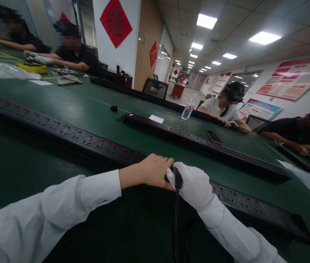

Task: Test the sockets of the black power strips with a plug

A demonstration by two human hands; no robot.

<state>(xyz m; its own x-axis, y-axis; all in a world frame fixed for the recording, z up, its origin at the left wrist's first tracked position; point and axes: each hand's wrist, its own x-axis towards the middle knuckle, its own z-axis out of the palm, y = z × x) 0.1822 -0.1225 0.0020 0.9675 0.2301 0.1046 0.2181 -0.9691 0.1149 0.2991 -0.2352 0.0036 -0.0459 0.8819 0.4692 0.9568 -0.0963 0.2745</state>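
Note:
A long black power strip with red indicator lights runs across the green table in front of me. My left hand is bare and closed over the strip, its fingers curled toward its far side. Right against it, my right hand, in a white dotted glove, grips a black plug at the strip. From that plug a black cable hangs down toward me. Both hands hide the sockets under them, so the plug's prongs are out of sight.
A second power strip lies beyond, near a phone, a water bottle and a small black part. Several people sit around the table. Clear plastic lies at right; a yellow object is at far left.

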